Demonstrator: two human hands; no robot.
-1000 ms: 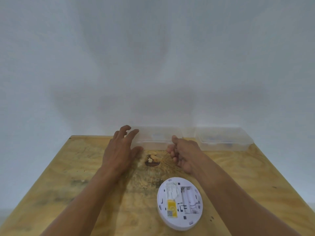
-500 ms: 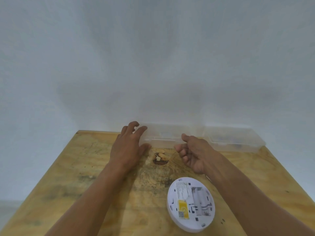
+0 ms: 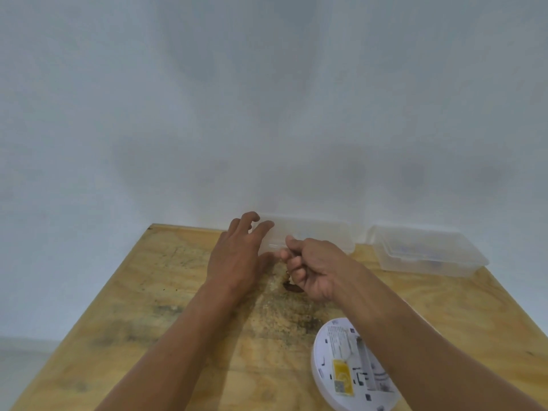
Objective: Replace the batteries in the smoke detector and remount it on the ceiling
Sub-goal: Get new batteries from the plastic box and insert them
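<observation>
Lying back-up, smoke detector (image 3: 350, 369) battery slot runs toward the wall.

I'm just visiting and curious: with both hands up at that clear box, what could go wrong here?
The round white smoke detector lies open-side up near the wooden table's front edge, under the right forearm; a careless pull back could knock it off. The left hand only touches the clear plastic box beside the right hand, so the box may slide.

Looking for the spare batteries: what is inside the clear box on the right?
The right clear box is lidded; through the lid show dark, bluish shapes, too blurred to identify. The other clear box, at the left hand and right hand, shows nothing readable inside.
</observation>
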